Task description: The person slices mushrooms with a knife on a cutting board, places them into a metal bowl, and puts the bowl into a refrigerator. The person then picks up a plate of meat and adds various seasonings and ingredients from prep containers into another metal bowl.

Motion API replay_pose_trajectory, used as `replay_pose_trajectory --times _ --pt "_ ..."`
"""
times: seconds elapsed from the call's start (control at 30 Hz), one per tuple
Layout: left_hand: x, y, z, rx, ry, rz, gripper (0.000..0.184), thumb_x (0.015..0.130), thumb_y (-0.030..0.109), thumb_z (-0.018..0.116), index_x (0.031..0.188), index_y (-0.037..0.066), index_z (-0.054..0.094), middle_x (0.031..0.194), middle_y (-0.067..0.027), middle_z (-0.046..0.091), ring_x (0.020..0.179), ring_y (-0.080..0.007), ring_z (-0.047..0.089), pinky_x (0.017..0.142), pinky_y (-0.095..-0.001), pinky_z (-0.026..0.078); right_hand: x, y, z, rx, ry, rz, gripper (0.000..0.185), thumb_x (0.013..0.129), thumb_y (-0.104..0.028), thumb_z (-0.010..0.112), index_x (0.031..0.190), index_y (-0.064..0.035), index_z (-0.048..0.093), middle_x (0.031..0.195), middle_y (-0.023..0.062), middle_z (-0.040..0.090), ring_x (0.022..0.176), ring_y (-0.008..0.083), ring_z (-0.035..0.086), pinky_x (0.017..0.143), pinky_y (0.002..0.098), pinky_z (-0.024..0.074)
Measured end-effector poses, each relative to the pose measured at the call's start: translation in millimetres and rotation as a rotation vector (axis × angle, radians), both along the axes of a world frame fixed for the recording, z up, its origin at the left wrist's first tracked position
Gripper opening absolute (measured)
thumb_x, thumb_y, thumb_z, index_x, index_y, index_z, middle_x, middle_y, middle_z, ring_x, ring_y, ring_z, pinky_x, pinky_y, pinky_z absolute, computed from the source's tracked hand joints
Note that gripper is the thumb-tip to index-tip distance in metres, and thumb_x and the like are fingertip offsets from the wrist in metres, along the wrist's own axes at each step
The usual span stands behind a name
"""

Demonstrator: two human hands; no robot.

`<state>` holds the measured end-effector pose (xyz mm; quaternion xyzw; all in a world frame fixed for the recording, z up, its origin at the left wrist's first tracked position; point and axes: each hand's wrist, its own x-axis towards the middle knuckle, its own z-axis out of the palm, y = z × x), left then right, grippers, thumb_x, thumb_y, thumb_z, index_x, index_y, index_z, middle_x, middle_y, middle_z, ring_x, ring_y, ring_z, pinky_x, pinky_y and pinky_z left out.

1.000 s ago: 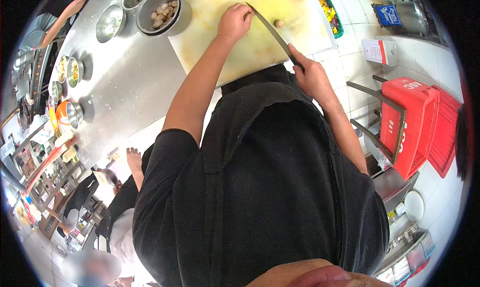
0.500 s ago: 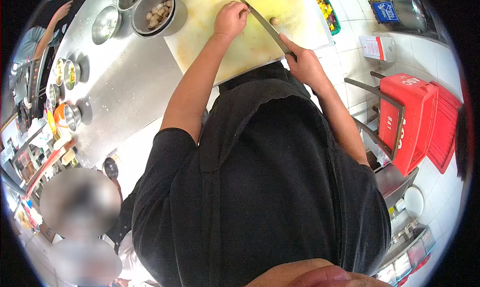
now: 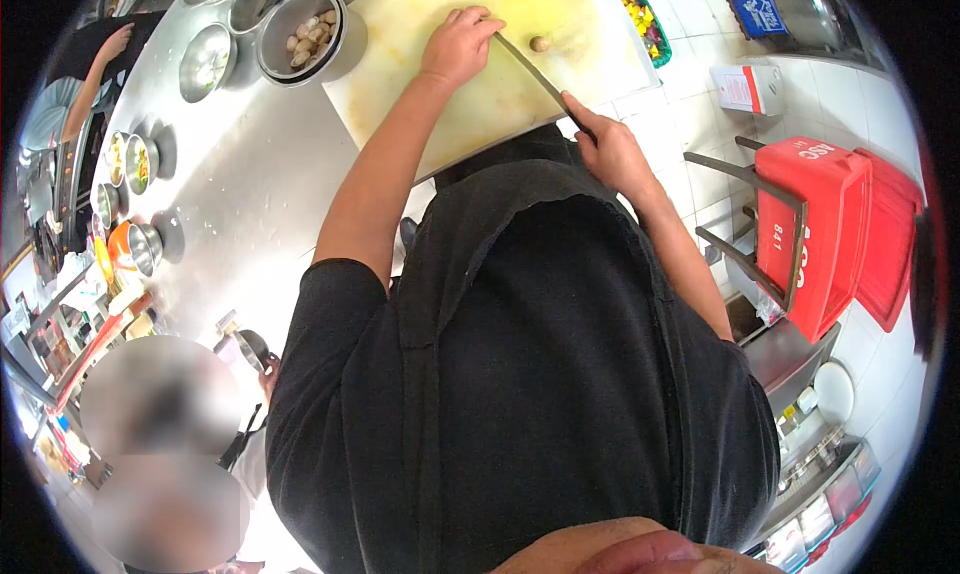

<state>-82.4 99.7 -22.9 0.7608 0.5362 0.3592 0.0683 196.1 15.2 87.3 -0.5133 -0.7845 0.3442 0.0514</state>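
My right hand (image 3: pixel 612 154) is wrapped round the handle of a long kitchen knife (image 3: pixel 535 71), its blade slanting up and left over a pale yellowed cutting board (image 3: pixel 420 124). At the blade's far end my left hand (image 3: pixel 460 46) rests low over the board, fingers pressed together. The knife tip is hidden by those fingers, and what they hold, if anything, does not show. One small brownish mushroom (image 3: pixel 540 45) lies on the board, just right of the blade. Pale whole mushrooms (image 3: pixel 308 42) fill part of a metal pot (image 3: pixel 347 49) left of the board.
Metal bowls, among them one with pale contents (image 3: pixel 207 64), stand on the steel table (image 3: pixel 240 174). A green basket of yellow pieces (image 3: pixel 640 19) is beyond the board's right edge. A red bin (image 3: pixel 815 234) stands at right. Other people are at the left.
The knife has turned so its blade shows narrower, and its tip has gone behind my left fingers. My left fingers reach further right. A person's metal bowl at lower left has shifted.
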Motion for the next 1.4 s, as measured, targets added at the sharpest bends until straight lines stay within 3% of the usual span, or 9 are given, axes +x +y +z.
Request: replay_pose_trajectory --times 0.33,0.53,0.7,0.83,0.9,1.0,1.13,1.17,1.4 --pt "-7 6 -10 -0.054 -0.028 -0.08 0.014 0.084 0.008 0.063 0.094 0.009 0.072 0.092 -0.0093 0.065 0.093 -0.0312 0.062 0.083 -0.0412 0.053 46 -36 47 -0.095 0.059 -0.079 0.057 0.086 -0.002 0.058 0.141 -0.016 0.054 0.111 0.0257 0.067 0.096 0.0373 0.068 0.088 0.0425 0.0522" --pt "-17 -10 27 -0.02 -0.158 0.046 0.013 0.085 0.008 0.064 0.096 0.007 0.071 0.092 -0.0107 0.067 0.089 -0.0313 0.064 0.081 -0.0391 0.053 71 -59 41 -0.169 0.226 -0.317 0.061 0.089 0.002 0.058 0.147 -0.0147 0.05 0.079 -0.0024 0.061 0.058 0.0043 0.042 0.054 0.0223 0.0402" --pt "-59 -33 100 0.157 -0.219 0.342 0.017 0.083 0.007 0.064 0.098 0.007 0.071 0.097 -0.0104 0.068 0.093 -0.0311 0.065 0.083 -0.0398 0.053 80 -22 39 -0.174 0.278 -0.24 0.062 0.09 0.002 0.058 0.148 -0.0176 0.048 0.082 -0.0019 0.061 0.059 0.0041 0.044 0.055 0.022 0.0416" --pt "-111 -47 106 0.262 -0.074 0.525 0.025 0.081 0.005 0.067 0.105 0.008 0.071 0.1 -0.0123 0.069 0.097 -0.031 0.066 0.086 -0.0398 0.053 96 20 41 -0.121 0.303 -0.12 0.062 0.09 0.003 0.058 0.148 -0.0155 0.048 0.113 0.002 0.068 0.068 0.0055 0.051 0.062 0.0223 0.0463" --pt "-113 -49 99 0.267 0.023 0.576 0.024 0.082 0.007 0.069 0.105 0.008 0.071 0.102 -0.0126 0.069 0.095 -0.0295 0.066 0.083 -0.0374 0.054 110 39 37 0.014 0.299 -0.005 0.057 0.091 0.002 0.059 0.145 -0.0112 0.049 0.136 0.0101 0.062 0.104 0.0144 0.065 0.089 0.0275 0.0495" --pt "-78 -60 102 0.247 0.098 0.648 0.02 0.083 0.012 0.072 0.102 0.008 0.071 0.103 -0.0121 0.068 0.089 -0.0272 0.067 0.076 -0.0352 0.055 123 56 39 -0.091 0.221 0.017 0.053 0.092 0.001 0.058 0.143 -0.008 0.05 0.137 0.0158 0.06 0.129 0.0204 0.054 0.104 0.0304 0.041" --pt "23 -60 67 -0.081 -0.15 0.531 0.023 0.08 0.015 0.073 0.101 0.008 0.069 0.1 -0.0122 0.067 0.082 -0.029 0.066 0.075 -0.0385 0.055 134 68 34 -0.102 0.124 0.12 0.052 0.092 -0.002 0.059 0.142 -0.014 0.053 0.129 0.0207 0.063 0.12 0.0298 0.063 0.099 0.0335 0.0469" --pt "49 -58 59 -0.126 -0.158 0.479 0.023 0.08 0.016 0.073 0.101 0.007 0.068 0.098 -0.0118 0.066 0.081 -0.0285 0.065 0.074 -0.0385 0.054 139 70 22 0.02 0.194 0.155 0.053 0.088 -0.007 0.061 0.139 -0.0209 0.056 0.11 0.0237 0.068 0.098 0.0403 0.066 0.087 0.0437 0.0519" --pt "128 -37 29 -0.28 -0.158 0.473 0.02 0.082 0.017 0.072 0.1 0.009 0.068 0.097 -0.0112 0.064 0.075 -0.0272 0.064 0.071 -0.0383 0.054 148 101 23 0.078 0.149 0.349 0.054 0.09 -0.009 0.058 0.142 -0.0224 0.052 0.104 0.0232 0.068 0.095 0.0412 0.065 0.085 0.0476 0.051"
